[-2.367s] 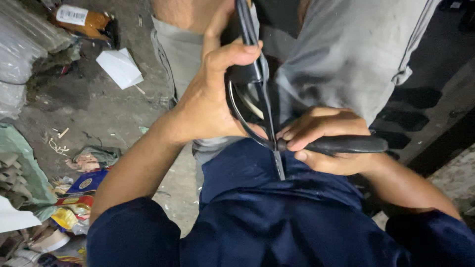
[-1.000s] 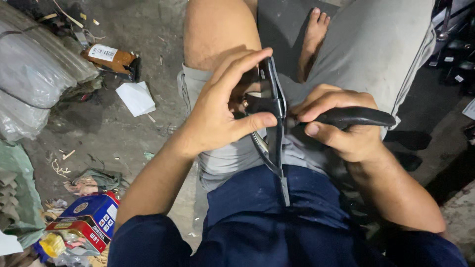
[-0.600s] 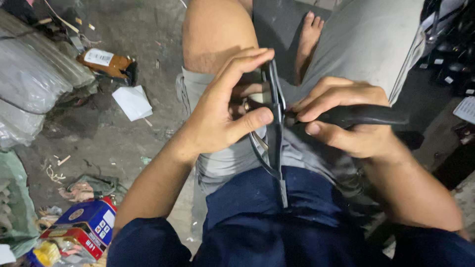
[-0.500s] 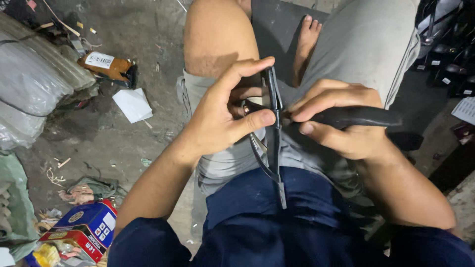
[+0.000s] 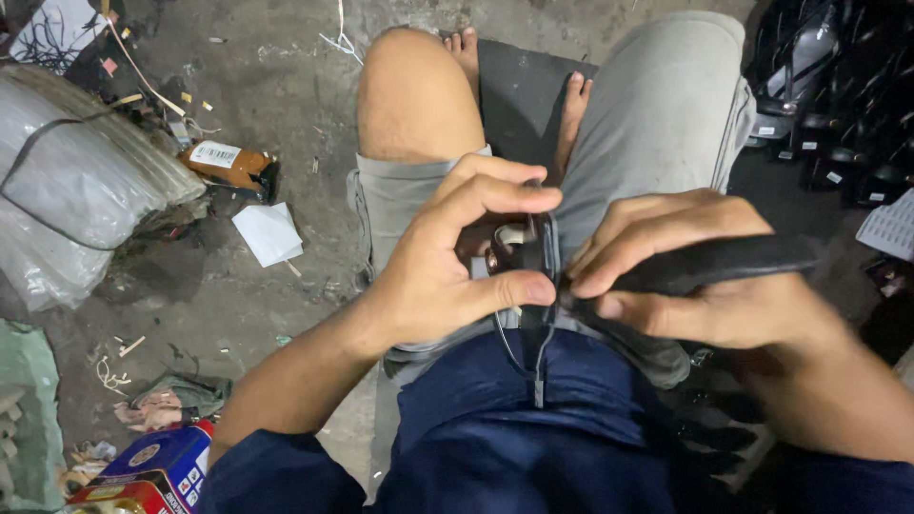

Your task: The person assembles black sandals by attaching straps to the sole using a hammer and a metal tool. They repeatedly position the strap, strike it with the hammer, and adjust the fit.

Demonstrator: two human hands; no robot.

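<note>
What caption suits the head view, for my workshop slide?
Left hand pinches a small black part while right hand grips a black-handled tool over the lap.
</note>
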